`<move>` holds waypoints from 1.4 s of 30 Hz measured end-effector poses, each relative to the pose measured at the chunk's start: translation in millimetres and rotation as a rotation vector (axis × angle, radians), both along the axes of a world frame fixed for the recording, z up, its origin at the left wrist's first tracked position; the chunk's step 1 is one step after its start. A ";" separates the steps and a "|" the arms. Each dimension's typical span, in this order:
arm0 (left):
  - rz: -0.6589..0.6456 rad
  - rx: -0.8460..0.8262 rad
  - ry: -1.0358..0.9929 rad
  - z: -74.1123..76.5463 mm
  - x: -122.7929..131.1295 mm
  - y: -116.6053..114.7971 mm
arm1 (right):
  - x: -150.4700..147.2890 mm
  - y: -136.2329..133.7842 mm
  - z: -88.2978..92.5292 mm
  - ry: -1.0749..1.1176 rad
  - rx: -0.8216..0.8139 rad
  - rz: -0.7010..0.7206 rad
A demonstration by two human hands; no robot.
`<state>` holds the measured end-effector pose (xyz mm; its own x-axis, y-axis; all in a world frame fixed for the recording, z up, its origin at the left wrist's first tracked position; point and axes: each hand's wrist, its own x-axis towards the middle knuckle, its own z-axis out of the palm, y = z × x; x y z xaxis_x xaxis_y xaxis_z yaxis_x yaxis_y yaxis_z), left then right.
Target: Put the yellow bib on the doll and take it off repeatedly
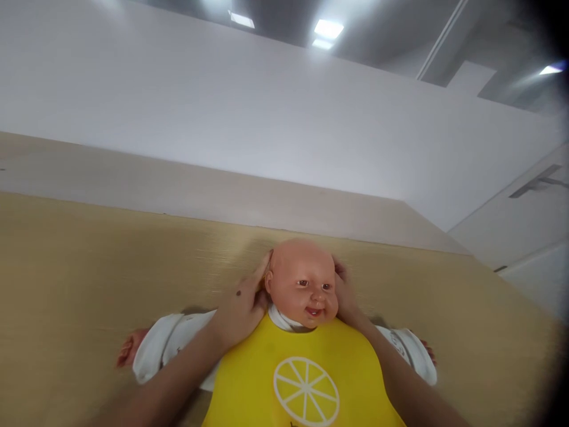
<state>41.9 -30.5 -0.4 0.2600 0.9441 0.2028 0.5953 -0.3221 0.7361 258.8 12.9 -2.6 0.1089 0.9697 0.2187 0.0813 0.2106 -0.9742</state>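
A baby doll (302, 284) in a white garment lies on its back on a light wooden table (89, 279), arms spread out. A yellow bib (306, 379) with a white lemon-slice print covers its chest. My left hand (242, 311) rests at the doll's neck on its left side in view, fingers reaching up behind the head. My right hand (347, 296) is pressed against the other side of the head and neck. The fingertips of both hands are hidden behind the doll's head and the bib's collar.
The table's far edge meets a pale wall (267, 118). Ceiling lights (328, 28) shine above. A white partition or door (524, 219) stands at the right.
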 end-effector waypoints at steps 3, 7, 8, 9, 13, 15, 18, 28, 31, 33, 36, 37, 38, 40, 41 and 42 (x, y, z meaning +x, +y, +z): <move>-0.002 -0.002 0.007 1.2 1.1 -2.7 | -1.3 -2.1 0.5 0.127 -0.066 -0.010; 0.042 -0.010 0.069 1.2 2.3 -4.4 | -1.3 0.8 -4.2 0.110 -0.082 -0.018; 0.054 -0.014 0.091 1.3 2.7 -4.2 | -0.9 1.8 -5.4 0.099 -0.084 -0.019; 0.063 -0.018 0.108 1.6 3.1 -3.9 | -0.4 2.8 -6.7 0.084 -0.084 -0.020; 0.080 -0.052 0.149 2.8 4.5 -2.3 | 1.6 6.6 -13.3 0.021 -0.094 -0.034; 0.094 -0.073 0.175 3.0 4.7 -1.8 | 2.2 8.7 -18.0 0.007 -0.102 -0.029; 0.101 -0.087 0.190 2.7 4.2 -1.2 | 2.8 11.4 -24.1 0.009 -0.107 -0.017; 0.124 -0.148 0.140 4.5 3.7 -2.5 | 4.2 12.6 -27.2 -0.040 -0.137 0.018; 0.131 -0.179 0.135 5.9 4.1 -1.7 | 5.1 15.1 -32.0 -0.054 -0.151 0.016; 0.136 -0.192 0.137 6.5 4.3 -1.4 | 5.5 16.4 -35.2 -0.052 -0.153 0.019; 0.138 -0.199 0.133 5.8 4.0 -1.6 | 5.7 16.4 -37.0 -0.049 -0.146 0.034; 0.137 -0.199 0.132 5.3 3.7 -1.7 | 5.7 15.9 -36.6 -0.057 -0.142 0.030; 0.137 -0.198 0.131 4.6 3.2 -1.8 | 6.0 15.2 -35.6 -0.076 -0.138 0.019; 0.148 -0.197 0.124 3.4 1.9 -1.5 | 7.5 14.0 -32.1 -0.152 -0.129 -0.017; 0.162 -0.201 0.111 2.9 1.1 -1.0 | 8.9 13.6 -29.7 -0.205 -0.127 -0.033; 0.187 -0.209 0.091 2.6 0.1 -0.5 | 10.9 13.3 -27.1 -0.260 -0.127 -0.046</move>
